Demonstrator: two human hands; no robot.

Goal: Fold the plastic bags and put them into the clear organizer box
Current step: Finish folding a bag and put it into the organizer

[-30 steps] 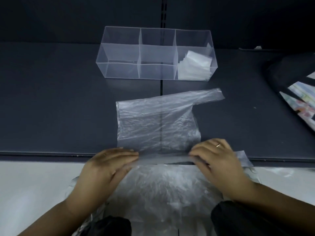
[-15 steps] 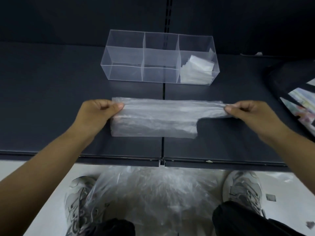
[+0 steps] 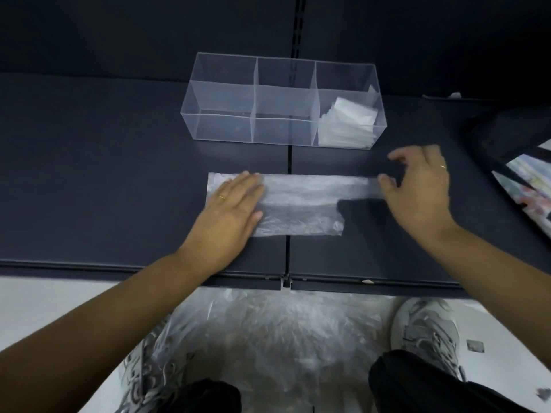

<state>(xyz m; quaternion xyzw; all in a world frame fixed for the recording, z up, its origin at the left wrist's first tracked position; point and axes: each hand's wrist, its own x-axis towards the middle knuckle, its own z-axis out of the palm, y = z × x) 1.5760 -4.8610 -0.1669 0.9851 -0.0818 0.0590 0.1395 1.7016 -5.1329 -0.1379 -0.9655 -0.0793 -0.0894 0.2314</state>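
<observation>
A clear plastic bag point(image 3: 301, 201), folded into a long flat strip, lies on the dark shelf point(image 3: 89, 174). My left hand point(image 3: 229, 213) rests flat on the strip's left end, fingers together and stretched out. My right hand point(image 3: 417, 189) is at the strip's right end, where the thumb and fingers pinch the narrow handle part. Behind the bag stands the clear organizer box point(image 3: 220, 96) with three compartments in a row. Its right compartment holds several folded bags point(image 3: 346, 123); the other two hold nothing.
A heap of loose plastic bags point(image 3: 277, 338) lies on the pale floor between my shoes, below the shelf's front edge point(image 3: 119, 269). A dark object with a colourful print point(image 3: 507, 150) sits at the right edge of the shelf.
The bag was folded up from the shelf edge into a strip. Since half a second ago, my left hand has gone from pinching the left end to lying flat on it.
</observation>
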